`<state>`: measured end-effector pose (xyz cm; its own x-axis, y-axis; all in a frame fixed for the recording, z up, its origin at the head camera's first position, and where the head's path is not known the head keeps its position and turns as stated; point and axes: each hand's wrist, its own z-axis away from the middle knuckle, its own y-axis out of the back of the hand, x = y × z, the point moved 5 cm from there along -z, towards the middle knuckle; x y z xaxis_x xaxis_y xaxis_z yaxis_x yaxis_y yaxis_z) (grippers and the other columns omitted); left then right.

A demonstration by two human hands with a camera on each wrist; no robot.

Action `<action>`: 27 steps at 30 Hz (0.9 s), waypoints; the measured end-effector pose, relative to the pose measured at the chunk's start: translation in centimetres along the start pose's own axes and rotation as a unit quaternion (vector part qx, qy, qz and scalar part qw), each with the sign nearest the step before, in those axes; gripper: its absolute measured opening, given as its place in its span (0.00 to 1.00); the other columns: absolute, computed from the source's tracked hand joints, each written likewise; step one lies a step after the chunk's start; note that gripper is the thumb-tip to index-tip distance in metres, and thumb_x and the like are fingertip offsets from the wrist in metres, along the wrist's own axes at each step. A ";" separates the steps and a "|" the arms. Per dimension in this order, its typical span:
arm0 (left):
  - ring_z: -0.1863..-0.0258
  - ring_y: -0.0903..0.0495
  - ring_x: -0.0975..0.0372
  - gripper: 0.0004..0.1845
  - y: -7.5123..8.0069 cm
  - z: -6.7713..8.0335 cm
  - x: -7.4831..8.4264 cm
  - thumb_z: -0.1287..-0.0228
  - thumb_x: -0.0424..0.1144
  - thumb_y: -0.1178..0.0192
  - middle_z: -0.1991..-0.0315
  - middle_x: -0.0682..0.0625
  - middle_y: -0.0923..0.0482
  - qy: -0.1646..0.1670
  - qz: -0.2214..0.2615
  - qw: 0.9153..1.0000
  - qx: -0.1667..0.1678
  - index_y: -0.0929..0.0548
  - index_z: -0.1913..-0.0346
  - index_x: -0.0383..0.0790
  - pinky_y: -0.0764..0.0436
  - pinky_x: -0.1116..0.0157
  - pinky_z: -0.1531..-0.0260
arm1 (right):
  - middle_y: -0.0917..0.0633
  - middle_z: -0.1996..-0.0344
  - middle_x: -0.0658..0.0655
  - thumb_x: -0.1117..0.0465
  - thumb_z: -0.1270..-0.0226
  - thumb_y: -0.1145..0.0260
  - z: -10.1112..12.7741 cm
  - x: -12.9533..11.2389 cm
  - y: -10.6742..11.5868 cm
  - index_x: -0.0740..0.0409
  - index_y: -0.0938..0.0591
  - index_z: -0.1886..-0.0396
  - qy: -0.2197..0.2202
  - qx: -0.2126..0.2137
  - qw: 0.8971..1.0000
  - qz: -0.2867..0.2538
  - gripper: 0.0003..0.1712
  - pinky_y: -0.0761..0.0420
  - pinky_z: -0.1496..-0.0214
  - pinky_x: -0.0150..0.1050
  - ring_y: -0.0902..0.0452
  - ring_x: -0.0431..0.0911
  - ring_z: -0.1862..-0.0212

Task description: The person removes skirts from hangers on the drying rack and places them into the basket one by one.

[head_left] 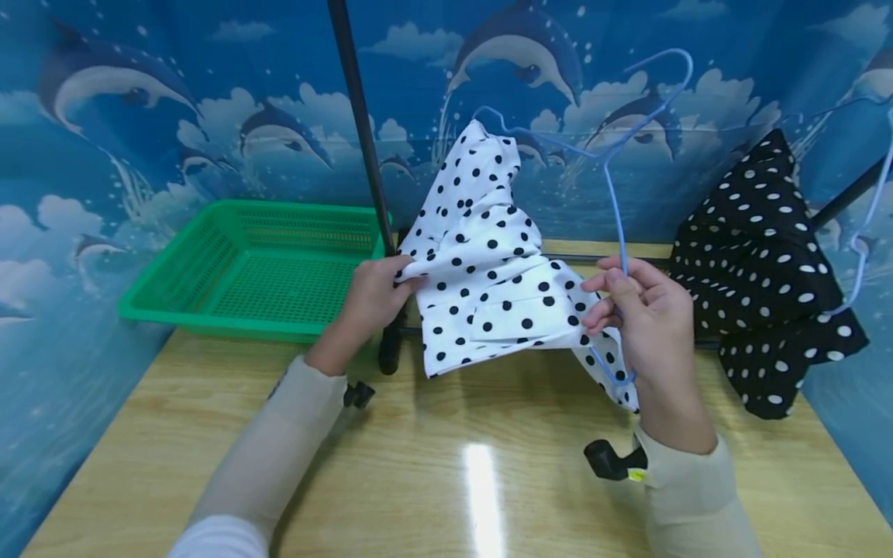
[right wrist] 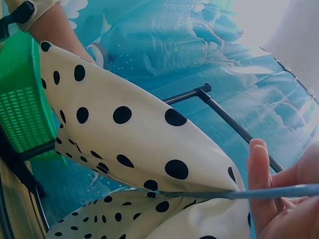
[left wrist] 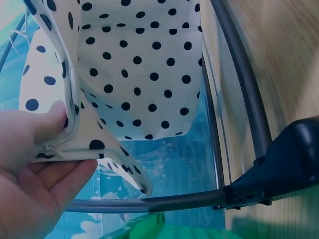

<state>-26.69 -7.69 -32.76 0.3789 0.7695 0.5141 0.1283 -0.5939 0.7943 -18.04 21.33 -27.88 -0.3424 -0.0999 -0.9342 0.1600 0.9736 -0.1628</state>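
A white garment with black dots (head_left: 488, 263) hangs on a light blue wire hanger (head_left: 614, 194) above the wooden table (head_left: 446, 465). My left hand (head_left: 373, 291) pinches the garment's left edge, seen close in the left wrist view as white dotted cloth (left wrist: 134, 64) under my thumb (left wrist: 45, 124). My right hand (head_left: 642, 318) grips the hanger's wire at the garment's right edge. In the right wrist view the blue wire (right wrist: 279, 191) crosses my fingers (right wrist: 261, 184) beside the dotted cloth (right wrist: 129, 134).
A green plastic basket (head_left: 258, 267) sits at the back left of the table. A black garment with white dots (head_left: 760, 271) hangs on another blue hanger at the right. A black rack pole (head_left: 359, 124) rises behind the basket. Dolphin-print walls surround the table.
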 end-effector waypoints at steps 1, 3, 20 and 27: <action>0.68 0.22 0.57 0.10 0.0 0.1 0.1 0.38 0.37 0.34 0.59 0.44 0.15 -0.005 0.000 1.000 0.003 0.15 0.56 0.36 0.23 0.61 0.67 | 0.14 0.74 0.57 0.62 0.27 0.42 -0.1 0.0 0.0 0.72 0.22 0.55 0.000 0.001 1.000 -0.006 0.14 0.19 0.80 0.32 0.21 0.41 0.84; 0.65 0.19 0.56 0.10 0.1 0.4 0.4 0.37 0.36 0.34 0.59 0.44 0.15 -0.014 0.002 1.000 0.008 0.15 0.55 0.35 0.21 0.59 0.64 | 0.14 0.74 0.57 0.62 0.28 0.42 -0.1 0.1 0.1 0.72 0.23 0.56 -0.001 0.003 1.000 -0.021 0.14 0.20 0.80 0.31 0.21 0.41 0.84; 0.80 0.27 0.60 0.07 -0.6 2.4 2.4 0.37 0.36 0.34 0.73 0.46 0.19 -0.089 -0.023 0.996 -0.006 0.20 0.62 0.36 0.27 0.67 0.77 | 0.14 0.72 0.57 0.62 0.27 0.42 -0.5 0.7 0.8 0.67 0.21 0.57 -0.048 0.050 0.997 -0.038 0.10 0.23 0.83 0.29 0.24 0.42 0.85; 0.82 0.29 0.62 0.07 -0.4 3.3 3.4 0.37 0.35 0.34 0.79 0.50 0.24 -0.090 -0.033 0.995 -0.015 0.23 0.66 0.38 0.29 0.68 0.80 | 0.14 0.71 0.58 0.61 0.28 0.41 -0.7 0.8 1.2 0.69 0.23 0.55 -0.072 0.070 0.994 -0.048 0.13 0.22 0.82 0.30 0.24 0.43 0.86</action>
<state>-22.42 -5.63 -32.47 0.5290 0.7506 0.3960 0.1324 -0.5339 0.8351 -18.71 22.56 -28.58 -0.2283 -0.2299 -0.9461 0.2639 0.9208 -0.2874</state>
